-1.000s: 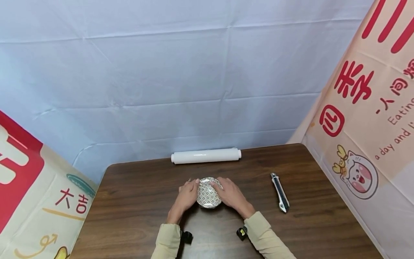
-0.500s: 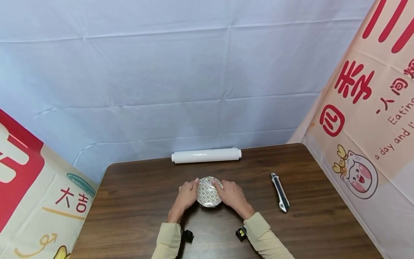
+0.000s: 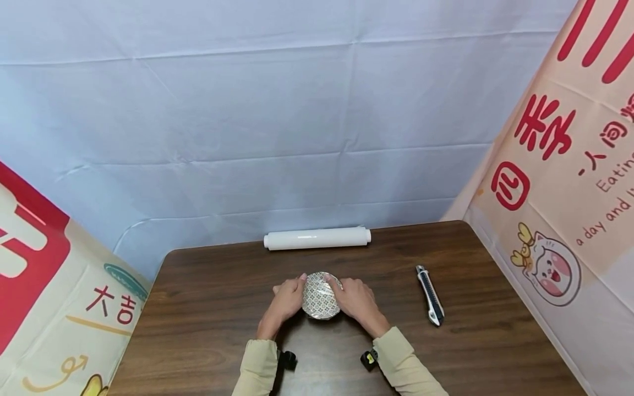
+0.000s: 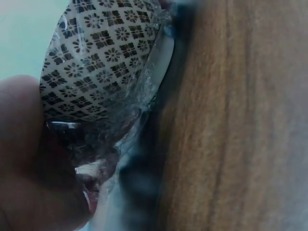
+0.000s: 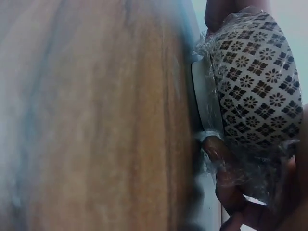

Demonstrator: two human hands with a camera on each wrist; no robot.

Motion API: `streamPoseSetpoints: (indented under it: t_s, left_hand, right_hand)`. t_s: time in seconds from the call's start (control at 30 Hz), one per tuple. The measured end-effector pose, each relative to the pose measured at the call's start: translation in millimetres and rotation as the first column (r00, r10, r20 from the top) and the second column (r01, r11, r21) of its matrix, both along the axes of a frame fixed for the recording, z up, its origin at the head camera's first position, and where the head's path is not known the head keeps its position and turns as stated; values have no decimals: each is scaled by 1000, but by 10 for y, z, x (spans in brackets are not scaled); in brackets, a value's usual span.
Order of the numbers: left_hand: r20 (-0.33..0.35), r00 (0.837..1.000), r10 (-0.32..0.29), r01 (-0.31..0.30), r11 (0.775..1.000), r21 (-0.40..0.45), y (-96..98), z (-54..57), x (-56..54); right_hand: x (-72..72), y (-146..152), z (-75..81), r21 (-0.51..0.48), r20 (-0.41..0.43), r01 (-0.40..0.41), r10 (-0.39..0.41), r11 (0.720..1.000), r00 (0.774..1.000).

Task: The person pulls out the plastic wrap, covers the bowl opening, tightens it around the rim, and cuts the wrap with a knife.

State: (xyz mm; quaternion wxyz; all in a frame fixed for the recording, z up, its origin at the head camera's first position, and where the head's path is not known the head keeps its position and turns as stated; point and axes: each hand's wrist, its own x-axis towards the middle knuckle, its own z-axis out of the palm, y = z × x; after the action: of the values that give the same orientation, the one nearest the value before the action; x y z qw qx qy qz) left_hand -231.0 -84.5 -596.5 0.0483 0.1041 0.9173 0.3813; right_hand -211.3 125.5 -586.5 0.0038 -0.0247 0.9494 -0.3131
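Note:
A small round dish (image 3: 319, 300) with a dark floral lattice pattern is wrapped in clear cling film. My left hand (image 3: 284, 303) holds its left edge, the thumb (image 4: 21, 115) against the rim in the left wrist view. On the opposite side my right hand (image 3: 358, 301) grips it, thumb laid over the patterned face. Crumpled cling film (image 4: 139, 96) bunches along the lower edge, where a pale band of the dish shows close over the table. In the right wrist view, fingers (image 5: 226, 187) curl at the gathered film beneath the dish (image 5: 260, 82).
A white roll of film (image 3: 317, 238) lies along the back edge of the brown wooden table (image 3: 198, 319). To the right lies a utility knife (image 3: 430, 296). A pale cloth backdrop (image 3: 247, 110) hangs behind, with printed banners (image 3: 550, 165) at both sides.
Both hands keep their hold on the dish, with only slight shifts of the fingers. The roll and the utility knife stay where they were.

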Motion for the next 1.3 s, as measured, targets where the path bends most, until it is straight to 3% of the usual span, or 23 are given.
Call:
streamPoseSetpoints:
  t_s: [0.13,0.23,0.3,0.4,0.5,0.63,0.7,0.77,0.83,0.93,1.0,1.1,1.3]
  left_hand:
    - [-27,999,20,-19,1000,14,13,17,45]
    - [-75,991,112,-107,992,67,-1,60,104]
    - [-96,970,225,-213,970,121,-35,97,158]
    - [-55,915,399,-380,901,208,-98,165,261]
    - [55,869,492,-486,826,285,-122,240,438]
    - [224,840,494,-542,749,381,-33,301,709]
    - [281,833,476,-553,715,428,45,302,785]
    - [318,830,458,-558,684,470,117,287,791]
    - [331,834,441,-552,661,508,170,266,751]
    - [334,843,422,-538,648,539,193,241,674]
    - [327,850,412,-526,660,536,188,232,633]
    - [319,860,398,-510,696,506,173,233,589]
    - [309,896,319,-437,756,487,188,208,503]
  right_hand:
    - [3,32,32,-35,3,-30,31,999,1000]
    - [12,103,99,-79,-30,-12,9,997,1000]
    - [32,185,159,-122,-48,33,-39,992,998]
    - [123,329,247,-219,-12,161,-167,962,986]
    - [295,410,293,-329,65,282,-277,901,959]
    - [583,356,278,-511,164,396,-366,763,916]
    - [696,295,262,-600,216,406,-350,689,912]
    - [762,246,251,-675,272,393,-284,625,919]
    - [789,209,236,-718,314,371,-202,589,928]
    - [773,160,202,-744,323,327,-115,583,939]
    - [743,119,172,-746,301,300,-102,595,948]
    - [688,60,140,-728,261,269,-108,631,959]
    - [569,-12,107,-579,189,281,-210,766,959]
